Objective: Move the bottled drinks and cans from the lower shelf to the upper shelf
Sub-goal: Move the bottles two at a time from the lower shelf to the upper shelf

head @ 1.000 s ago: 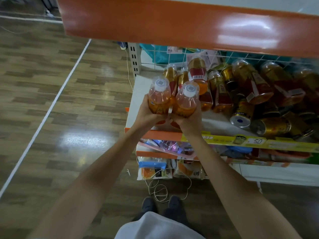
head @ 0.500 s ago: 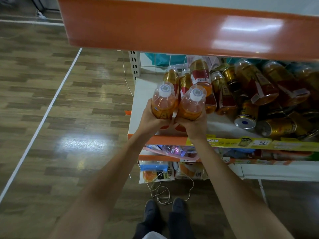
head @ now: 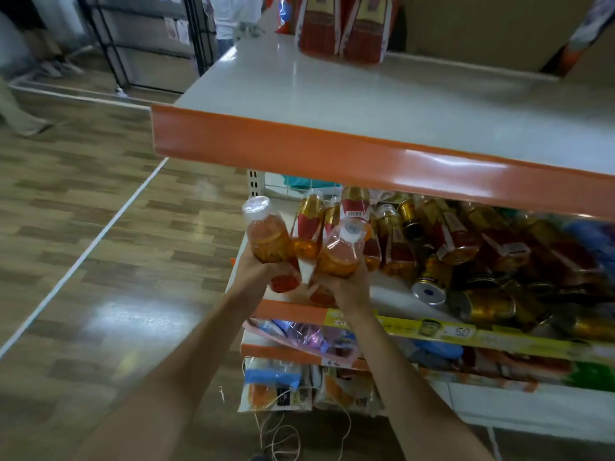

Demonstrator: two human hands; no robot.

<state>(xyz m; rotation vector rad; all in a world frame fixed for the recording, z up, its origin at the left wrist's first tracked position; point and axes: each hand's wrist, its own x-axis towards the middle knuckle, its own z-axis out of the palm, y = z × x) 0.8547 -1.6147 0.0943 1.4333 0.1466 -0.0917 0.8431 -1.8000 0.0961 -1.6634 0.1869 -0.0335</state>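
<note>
Two hands [head: 263, 272] [head: 346, 287] each grip one orange bottle [head: 269, 237] [head: 341, 252].

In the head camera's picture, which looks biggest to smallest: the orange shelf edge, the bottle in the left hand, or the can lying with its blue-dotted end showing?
1. Orange shelf edge
2. Bottle in the left hand
3. Can

The bottle is nearer the camera, so its real lead over the can is unsure.

We see only the upper parts of the 2 orange bottles; the left hand [head: 263, 272] covers the base of the left bottle [head: 268, 236], the right hand [head: 347, 286] that of the right bottle [head: 342, 251]. The upper shelf [head: 332, 161] hides the tops of the drinks behind. Labels blur beyond reading, and the cans [head: 482, 304] run off the right edge.
</note>
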